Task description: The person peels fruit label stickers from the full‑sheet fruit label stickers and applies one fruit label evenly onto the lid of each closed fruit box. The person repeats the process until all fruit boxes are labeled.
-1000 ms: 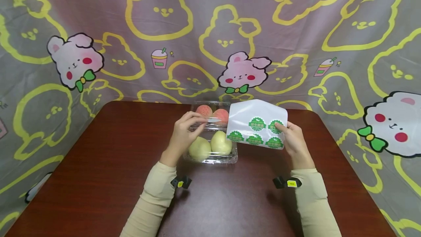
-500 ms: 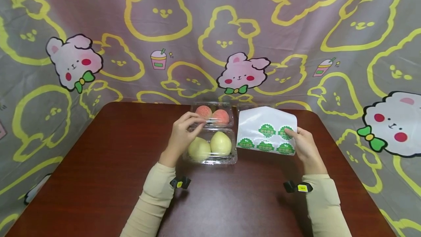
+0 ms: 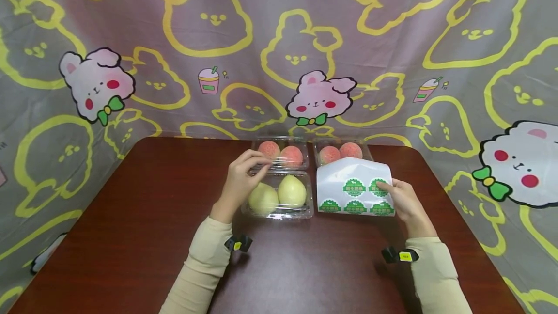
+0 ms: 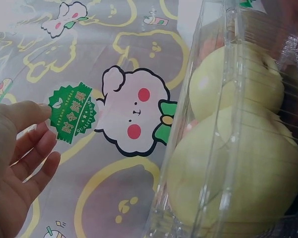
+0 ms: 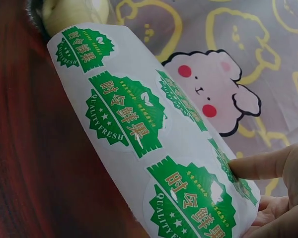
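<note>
My left hand (image 3: 241, 178) pinches a round green sticker (image 4: 72, 111) by its edge between thumb and finger. It hovers just above the near left clear box (image 3: 279, 213), which holds two pale yellow-green fruits (image 4: 228, 168). In my right hand (image 3: 407, 202) is a white sticker sheet (image 3: 335, 178) with several green stickers, gripped at its right edge with the thumb on top. The right wrist view shows the sheet (image 5: 124, 163) bowed, its printed face towards the camera. Behind the sheet, a clear box with two pink-red peaches (image 3: 350, 151) is partly hidden.
Another clear box with two peaches (image 3: 291, 156) stands at the back, behind the near left box. The brown table (image 3: 144, 217) ends at a patterned cloth backdrop (image 3: 244, 23). Black cameras (image 3: 239, 243) sit on both wrists.
My right hand has moved right and towards me with the sticker sheet, uncovering the back right box of peaches. My left hand stays nearly still with the sticker.
</note>
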`<state>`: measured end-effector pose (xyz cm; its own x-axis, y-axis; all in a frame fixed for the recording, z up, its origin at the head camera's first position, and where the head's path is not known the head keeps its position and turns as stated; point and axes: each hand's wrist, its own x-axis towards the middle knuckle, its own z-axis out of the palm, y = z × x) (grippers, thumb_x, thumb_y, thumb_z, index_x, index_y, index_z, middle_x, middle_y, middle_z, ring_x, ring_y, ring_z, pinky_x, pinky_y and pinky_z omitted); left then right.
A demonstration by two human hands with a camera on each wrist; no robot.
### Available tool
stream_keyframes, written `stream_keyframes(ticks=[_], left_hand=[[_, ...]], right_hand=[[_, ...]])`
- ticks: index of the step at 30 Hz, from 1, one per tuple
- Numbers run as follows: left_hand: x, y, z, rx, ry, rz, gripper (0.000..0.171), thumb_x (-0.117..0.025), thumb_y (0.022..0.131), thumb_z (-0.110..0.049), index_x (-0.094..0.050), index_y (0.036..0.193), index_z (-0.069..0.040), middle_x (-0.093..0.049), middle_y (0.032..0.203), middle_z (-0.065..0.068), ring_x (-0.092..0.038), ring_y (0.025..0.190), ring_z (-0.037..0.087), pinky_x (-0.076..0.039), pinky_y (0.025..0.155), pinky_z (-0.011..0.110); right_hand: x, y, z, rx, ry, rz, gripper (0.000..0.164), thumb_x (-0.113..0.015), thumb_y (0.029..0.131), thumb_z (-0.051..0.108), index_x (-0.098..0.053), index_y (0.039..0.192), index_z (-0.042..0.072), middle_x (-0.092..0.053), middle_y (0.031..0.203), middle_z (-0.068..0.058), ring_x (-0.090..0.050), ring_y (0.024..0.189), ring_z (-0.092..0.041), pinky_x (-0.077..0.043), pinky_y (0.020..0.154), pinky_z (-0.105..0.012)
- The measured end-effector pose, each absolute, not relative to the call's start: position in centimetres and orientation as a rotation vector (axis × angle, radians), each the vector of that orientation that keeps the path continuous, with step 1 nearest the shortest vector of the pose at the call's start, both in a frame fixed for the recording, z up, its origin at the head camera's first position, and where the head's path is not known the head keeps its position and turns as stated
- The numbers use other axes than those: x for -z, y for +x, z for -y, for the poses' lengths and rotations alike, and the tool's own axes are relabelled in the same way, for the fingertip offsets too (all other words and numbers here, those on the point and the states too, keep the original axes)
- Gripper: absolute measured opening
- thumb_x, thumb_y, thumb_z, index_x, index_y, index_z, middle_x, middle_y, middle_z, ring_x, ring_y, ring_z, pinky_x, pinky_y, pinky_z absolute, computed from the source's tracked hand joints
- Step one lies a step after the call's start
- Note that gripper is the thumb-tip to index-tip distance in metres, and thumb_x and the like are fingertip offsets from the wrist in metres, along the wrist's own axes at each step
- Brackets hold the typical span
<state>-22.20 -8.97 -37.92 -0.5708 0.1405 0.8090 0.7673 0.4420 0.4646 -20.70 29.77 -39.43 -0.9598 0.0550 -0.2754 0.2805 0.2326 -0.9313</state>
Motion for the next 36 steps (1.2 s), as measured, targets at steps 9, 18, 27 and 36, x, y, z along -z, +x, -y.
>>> stream_keyframes(ticks=[9,18,27,36], left_hand=[[37.9,-22.2,8.9,1.132,-0.759,1.989,0.009,-0.074,0.078,0.003,-0.075,0.086,-0.002,-0.067,0.088,0.010,-0.066,0.083,0.021,-0.053,0.077,0.021],[38.1,-22.3,9.0,1.136,-0.760,2.020,0.007,-0.072,0.081,0.001,-0.075,0.087,-0.003,-0.067,0.089,0.009,-0.066,0.085,0.019,-0.054,0.078,0.023],[38.0,-22.3,8.8,1.134,-0.769,2.000,0.009,-0.073,0.079,0.003,-0.074,0.086,-0.001,-0.067,0.088,0.010,-0.066,0.083,0.021,-0.055,0.072,0.028],[38.2,-22.4,8.8,1.138,-0.774,2.005,0.007,-0.073,0.079,0.004,-0.074,0.086,0.001,-0.067,0.088,0.011,-0.066,0.083,0.023,-0.057,0.073,0.038]], right_hand=[[40.5,-20.7,-29.8,1.735,0.309,-2.309,0.037,-0.049,0.099,0.022,-0.047,0.120,-0.008,-0.063,0.071,0.018,-0.063,0.068,0.002,-0.056,0.063,-0.020],[42.1,-21.5,-29.7,1.686,0.319,-2.263,0.044,-0.049,0.098,0.021,-0.042,0.126,-0.013,-0.061,0.071,0.014,-0.061,0.066,0.000,-0.055,0.062,-0.021],[43.7,-22.3,-29.9,1.631,0.379,-2.248,0.044,-0.049,0.097,0.018,-0.044,0.126,-0.015,-0.061,0.069,0.012,-0.061,0.063,-0.001,-0.055,0.060,-0.021],[44.3,-22.2,-30.0,1.622,0.459,-2.302,0.034,-0.054,0.095,0.017,-0.052,0.112,-0.013,-0.060,0.061,0.009,-0.061,0.055,-0.003,-0.055,0.053,-0.021]])
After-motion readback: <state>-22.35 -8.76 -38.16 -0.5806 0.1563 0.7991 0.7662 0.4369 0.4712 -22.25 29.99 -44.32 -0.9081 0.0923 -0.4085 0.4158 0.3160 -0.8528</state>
